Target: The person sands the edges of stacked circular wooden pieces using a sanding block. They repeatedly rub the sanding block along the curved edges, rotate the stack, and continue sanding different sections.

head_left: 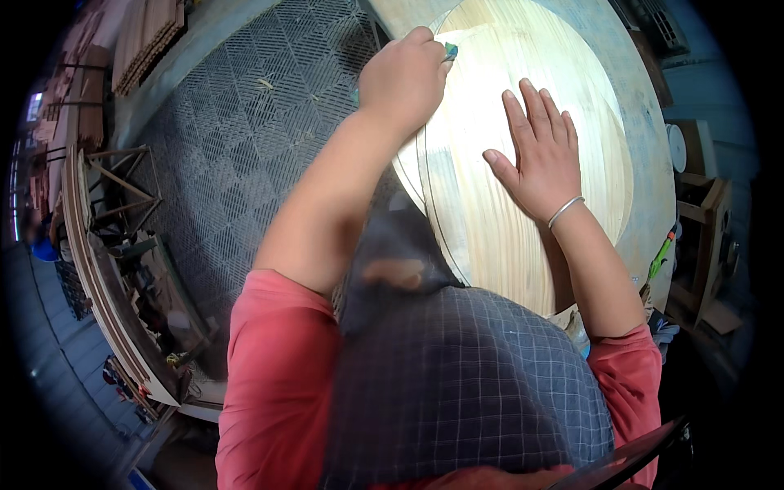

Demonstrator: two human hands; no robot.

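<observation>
A large round board of pale striped wood (520, 245) lies before me, with at least one more curved wooden edge (409, 171) showing beneath it on the left. At the board's left rim my left hand (404, 76) is closed around a small green-blue piece (451, 51), perhaps folded sandpaper or cloth. Most of that piece is hidden in the fist. My right hand (542, 147) rests palm down on the board's upper face, fingers spread, nothing in its grasp. A silver bangle (565, 211) circles the right wrist.
The boards sit on a pale worktable (649, 159). To the left is a dark ribbed mat (245, 122) with a few wood shavings. Stacked planks (147, 43) stand at the upper left. A green-handled tool (660, 257) lies at the table's right edge, near a wooden frame (704, 226).
</observation>
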